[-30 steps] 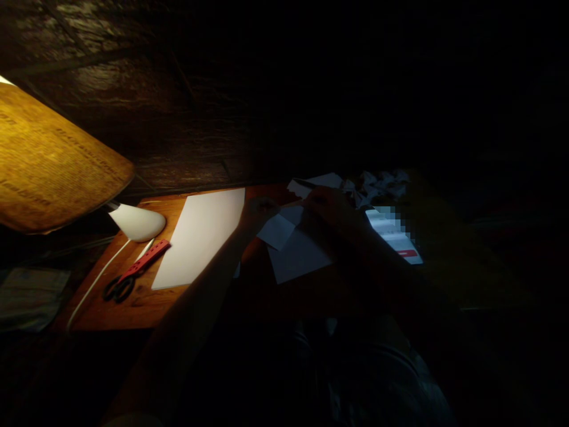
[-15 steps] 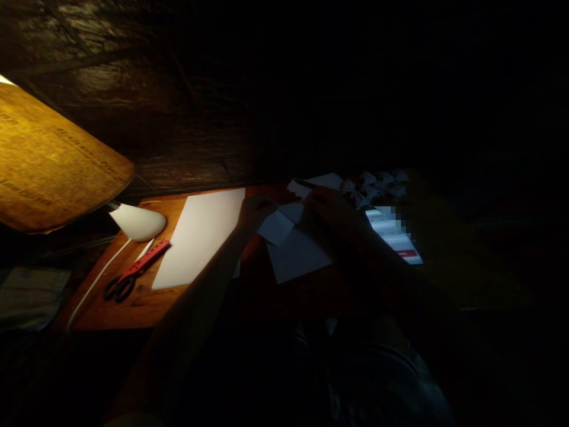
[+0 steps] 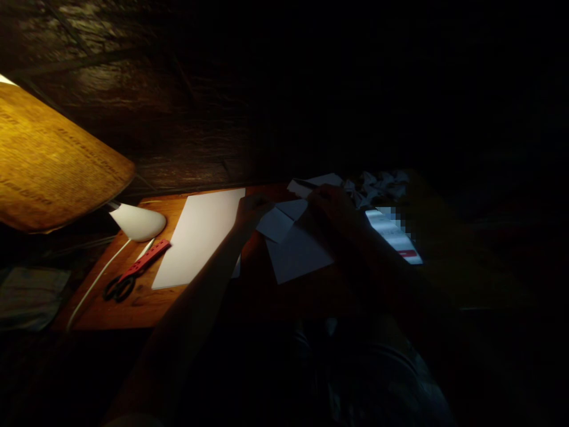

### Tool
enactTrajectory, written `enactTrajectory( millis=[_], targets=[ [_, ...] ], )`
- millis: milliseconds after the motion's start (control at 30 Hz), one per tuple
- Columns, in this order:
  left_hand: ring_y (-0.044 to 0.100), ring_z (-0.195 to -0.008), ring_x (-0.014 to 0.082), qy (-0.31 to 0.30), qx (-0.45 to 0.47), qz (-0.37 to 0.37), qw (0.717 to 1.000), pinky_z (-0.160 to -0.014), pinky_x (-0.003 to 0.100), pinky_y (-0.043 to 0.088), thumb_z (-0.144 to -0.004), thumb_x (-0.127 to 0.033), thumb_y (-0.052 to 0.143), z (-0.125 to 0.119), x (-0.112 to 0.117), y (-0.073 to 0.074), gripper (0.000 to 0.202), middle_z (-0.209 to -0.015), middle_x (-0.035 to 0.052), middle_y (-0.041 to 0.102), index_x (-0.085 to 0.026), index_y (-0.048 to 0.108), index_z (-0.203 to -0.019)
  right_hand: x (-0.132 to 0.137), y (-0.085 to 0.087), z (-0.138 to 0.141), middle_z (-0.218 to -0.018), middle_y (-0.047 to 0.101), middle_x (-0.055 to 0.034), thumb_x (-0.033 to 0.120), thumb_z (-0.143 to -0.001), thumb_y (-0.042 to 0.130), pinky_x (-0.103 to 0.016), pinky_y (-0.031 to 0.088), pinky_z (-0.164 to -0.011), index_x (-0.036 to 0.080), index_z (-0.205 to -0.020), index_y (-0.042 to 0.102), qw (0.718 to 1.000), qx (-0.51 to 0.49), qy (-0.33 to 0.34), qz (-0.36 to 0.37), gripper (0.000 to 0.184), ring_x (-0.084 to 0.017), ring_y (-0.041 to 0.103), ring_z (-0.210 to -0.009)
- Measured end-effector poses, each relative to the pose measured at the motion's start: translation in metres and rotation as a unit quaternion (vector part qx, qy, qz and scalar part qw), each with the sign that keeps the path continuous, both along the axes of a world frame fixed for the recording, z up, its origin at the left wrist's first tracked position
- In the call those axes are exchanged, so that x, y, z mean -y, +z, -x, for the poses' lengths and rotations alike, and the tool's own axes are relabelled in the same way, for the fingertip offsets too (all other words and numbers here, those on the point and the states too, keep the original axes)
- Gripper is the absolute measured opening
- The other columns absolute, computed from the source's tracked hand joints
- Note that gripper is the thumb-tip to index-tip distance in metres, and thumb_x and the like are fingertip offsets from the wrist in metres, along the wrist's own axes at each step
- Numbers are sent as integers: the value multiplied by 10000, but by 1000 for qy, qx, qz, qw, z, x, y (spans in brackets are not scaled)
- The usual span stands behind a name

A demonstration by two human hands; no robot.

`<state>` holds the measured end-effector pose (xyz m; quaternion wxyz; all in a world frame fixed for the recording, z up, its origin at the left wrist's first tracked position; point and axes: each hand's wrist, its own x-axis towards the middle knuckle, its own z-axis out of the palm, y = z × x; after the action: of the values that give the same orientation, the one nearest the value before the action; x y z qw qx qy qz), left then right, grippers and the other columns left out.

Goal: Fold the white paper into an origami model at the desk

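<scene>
Below both hands, nearest to me, the seated person's dark-clothed lap (image 3: 386, 367) sits in deep shadow. On the wooden table (image 3: 146, 311), just beyond it, a flat pale sheet (image 3: 300, 261) lies below and between the hands. Over its upper part is a smaller piece of paper (image 3: 274, 226), right between the hands, its left edge at the left hand (image 3: 252, 210) and its right tip just by the right hand (image 3: 328, 204). It looks plain, pale and greyish in the gloom, with straight edges and a dark line slanting between two parts; whether that is a fold or an overlap I cannot tell. Both hands have bent fingers, but it's too dark to see whether either one grips the paper.

To the left of the left hand lie black-handled scissors (image 3: 119, 288) touching a red strip (image 3: 146, 260), and a bright white sheet (image 3: 207, 234). A lit screen (image 3: 393, 237) glows right of the right hand. Past that hand are more paper (image 3: 326, 179) and a jumble of pale scraps (image 3: 376, 187). A lamp (image 3: 66, 157) leans in at far left.
</scene>
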<state>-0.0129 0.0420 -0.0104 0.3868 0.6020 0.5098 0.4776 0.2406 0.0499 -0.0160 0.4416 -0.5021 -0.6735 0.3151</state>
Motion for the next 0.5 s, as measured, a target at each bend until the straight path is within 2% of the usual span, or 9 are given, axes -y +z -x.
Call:
enactTrajectory(
  millis=[200,333,500],
  targets=[
    [550,-589,134,12,24,3,1000,-558,246,398,-626,-368,758,0,0,0,194,-604,-9,637,-192,686,-663,1,3,0,-820,731,-46,397,-885,747,-331,458,-736,197,-799,714,1000,-2,-11,8,220,-204,644,-785],
    [570,-599,142,8,33,6,999,-559,244,416,-627,-348,755,-2,2,0,176,-619,-1,657,-189,690,-663,5,8,0,-803,725,-45,393,-869,755,-335,452,-731,199,-764,702,1000,12,-19,-14,226,-204,639,-770],
    [578,-625,148,1,29,7,1000,-583,257,430,-674,-398,764,-3,3,1,226,-665,6,656,-193,680,-712,6,8,2,-841,749,-45,361,-859,741,-339,468,-760,210,-763,713,999,-1,-27,-31,181,-211,651,-814]
  ],
)
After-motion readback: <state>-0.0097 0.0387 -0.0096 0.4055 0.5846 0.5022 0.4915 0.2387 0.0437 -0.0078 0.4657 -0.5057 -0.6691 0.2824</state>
